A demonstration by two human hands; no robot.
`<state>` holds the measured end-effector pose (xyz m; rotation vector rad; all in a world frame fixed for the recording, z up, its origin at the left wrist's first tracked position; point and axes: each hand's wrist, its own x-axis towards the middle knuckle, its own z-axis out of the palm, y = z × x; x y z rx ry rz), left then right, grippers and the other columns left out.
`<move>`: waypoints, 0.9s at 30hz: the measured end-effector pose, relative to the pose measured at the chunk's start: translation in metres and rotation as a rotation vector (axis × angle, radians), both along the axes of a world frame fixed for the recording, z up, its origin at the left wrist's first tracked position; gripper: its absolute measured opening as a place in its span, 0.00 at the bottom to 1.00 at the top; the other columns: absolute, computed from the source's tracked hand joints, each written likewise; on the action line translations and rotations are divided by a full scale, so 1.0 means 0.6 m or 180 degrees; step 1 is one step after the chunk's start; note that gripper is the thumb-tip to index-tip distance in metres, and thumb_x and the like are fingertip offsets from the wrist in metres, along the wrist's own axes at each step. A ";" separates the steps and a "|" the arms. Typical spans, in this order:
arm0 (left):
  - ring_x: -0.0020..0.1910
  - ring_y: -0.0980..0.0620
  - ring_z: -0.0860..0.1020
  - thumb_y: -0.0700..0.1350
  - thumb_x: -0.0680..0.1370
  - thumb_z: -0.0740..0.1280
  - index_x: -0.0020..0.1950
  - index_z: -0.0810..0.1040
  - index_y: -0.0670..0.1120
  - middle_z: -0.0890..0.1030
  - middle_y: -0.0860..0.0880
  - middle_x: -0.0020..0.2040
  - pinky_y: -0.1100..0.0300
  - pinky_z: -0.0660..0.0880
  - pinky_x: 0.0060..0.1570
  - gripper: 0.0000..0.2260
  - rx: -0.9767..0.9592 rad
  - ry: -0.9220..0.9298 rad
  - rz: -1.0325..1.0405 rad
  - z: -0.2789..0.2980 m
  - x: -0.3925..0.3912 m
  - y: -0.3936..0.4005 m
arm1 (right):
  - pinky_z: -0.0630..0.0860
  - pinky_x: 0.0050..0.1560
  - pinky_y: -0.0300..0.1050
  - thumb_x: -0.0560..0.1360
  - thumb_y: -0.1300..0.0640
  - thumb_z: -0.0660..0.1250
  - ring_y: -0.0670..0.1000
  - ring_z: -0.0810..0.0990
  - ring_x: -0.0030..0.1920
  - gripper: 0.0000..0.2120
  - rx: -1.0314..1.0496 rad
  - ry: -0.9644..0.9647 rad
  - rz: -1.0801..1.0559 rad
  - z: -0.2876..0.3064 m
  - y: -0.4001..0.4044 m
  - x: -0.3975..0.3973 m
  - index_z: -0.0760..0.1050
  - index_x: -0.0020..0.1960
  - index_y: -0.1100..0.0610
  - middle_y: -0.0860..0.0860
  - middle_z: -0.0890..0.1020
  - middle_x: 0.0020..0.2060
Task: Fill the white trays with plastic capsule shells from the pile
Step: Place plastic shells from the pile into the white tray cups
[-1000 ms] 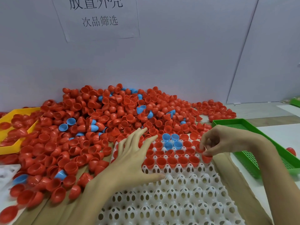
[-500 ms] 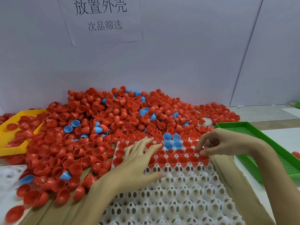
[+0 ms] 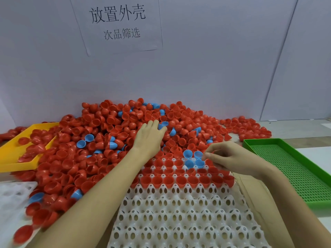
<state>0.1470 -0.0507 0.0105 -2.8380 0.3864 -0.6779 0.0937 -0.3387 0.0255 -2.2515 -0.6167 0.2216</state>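
A big pile of red shells (image 3: 100,126) with a few blue ones lies against the back wall. In front of it sits the white tray (image 3: 179,221). Its far rows hold red shells (image 3: 180,181) and some blue shells (image 3: 194,162), while its near rows are bare. My left hand (image 3: 149,136) reaches over the pile with fairly straight fingers, the tips touching a blue shell (image 3: 163,124). My right hand (image 3: 231,158) hovers at the tray's far right, fingers curled. Its thumb tip lies beside a blue shell (image 3: 198,154); whether it pinches that shell's rim is unclear.
A yellow tray (image 3: 9,158) with red shells sits at the left, and another white tray (image 3: 12,192) lies at the near left. A green perforated tray (image 3: 286,169) stands at the right. Loose red shells (image 3: 245,127) lie behind it. Brown cardboard (image 3: 250,197) lies under the white tray.
My left hand left the tray's far left corner and reached back into the pile. My right hand let go of the red shell at the row's right end and moved left toward the blue shells.
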 end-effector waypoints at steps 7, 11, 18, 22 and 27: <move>0.55 0.47 0.78 0.45 0.82 0.69 0.61 0.80 0.46 0.78 0.49 0.57 0.56 0.73 0.53 0.09 -0.0916 -0.0205 -0.0327 -0.021 -0.002 0.013 | 0.68 0.31 0.38 0.86 0.52 0.65 0.46 0.69 0.27 0.11 -0.0037 -0.0071 0.0014 0.001 0.010 -0.004 0.85 0.51 0.50 0.47 0.78 0.27; 0.48 0.57 0.81 0.43 0.79 0.74 0.54 0.82 0.46 0.80 0.54 0.52 0.58 0.80 0.49 0.05 -0.2365 -0.0063 -0.0940 -0.016 -0.072 -0.001 | 0.69 0.31 0.37 0.86 0.54 0.65 0.45 0.71 0.28 0.07 0.0119 -0.0211 -0.0107 0.004 0.014 -0.008 0.83 0.56 0.49 0.48 0.79 0.28; 0.56 0.58 0.83 0.41 0.76 0.78 0.52 0.85 0.48 0.82 0.59 0.58 0.67 0.77 0.58 0.07 -0.2756 -0.0064 -0.1852 -0.018 -0.215 -0.003 | 0.85 0.50 0.48 0.85 0.51 0.66 0.54 0.88 0.55 0.23 0.1415 0.0138 0.0250 0.015 0.070 -0.042 0.66 0.78 0.39 0.52 0.85 0.59; 0.57 0.56 0.83 0.43 0.76 0.78 0.56 0.84 0.49 0.84 0.58 0.56 0.64 0.78 0.58 0.10 -0.3073 0.0171 -0.1763 -0.027 -0.241 0.005 | 0.84 0.52 0.47 0.83 0.57 0.70 0.54 0.88 0.54 0.16 0.1136 -0.0111 0.0645 0.006 0.093 -0.054 0.78 0.70 0.48 0.49 0.86 0.56; 0.58 0.51 0.84 0.56 0.81 0.70 0.67 0.77 0.57 0.86 0.51 0.57 0.63 0.78 0.60 0.15 -0.4395 0.1240 -0.1585 -0.009 -0.249 0.028 | 0.84 0.54 0.49 0.83 0.58 0.71 0.54 0.88 0.51 0.13 0.1135 -0.0069 0.0582 -0.001 0.107 -0.059 0.81 0.66 0.51 0.51 0.87 0.50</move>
